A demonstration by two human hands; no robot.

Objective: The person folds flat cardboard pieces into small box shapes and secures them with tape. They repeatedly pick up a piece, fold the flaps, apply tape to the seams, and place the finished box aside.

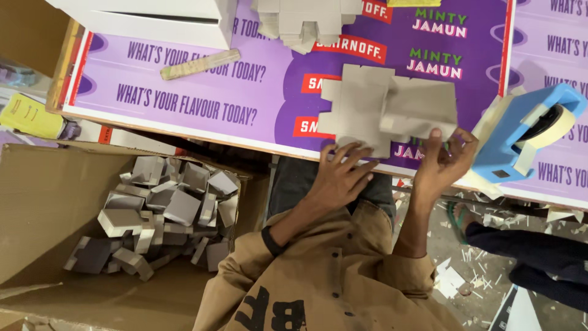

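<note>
Overhead, the head view looks down on a bench covered with a purple printed sheet. The left hand lies flat, fingers spread apart, pressing the near edge of a flat grey cardboard blank that rests on the bench near its front edge. The right hand holds a partly folded grey cardboard piece just beside and overlapping the blank; its grip is closed on the lower edge of that piece, thumb in front and fingers behind.

A blue tape dispenser with a pale roll sits on the bench just right of the right hand. A stack of further grey blanks lies toward the far side of the bench, and a pale wooden stick lies left of it, below a white box.

An open brown carton stands on the floor to the left, below the bench edge, containing a loose heap of folded grey pieces. A yellow object lies beyond the carton. Paper scraps litter the floor at right, where another person's foot in a green sandal shows.
</note>
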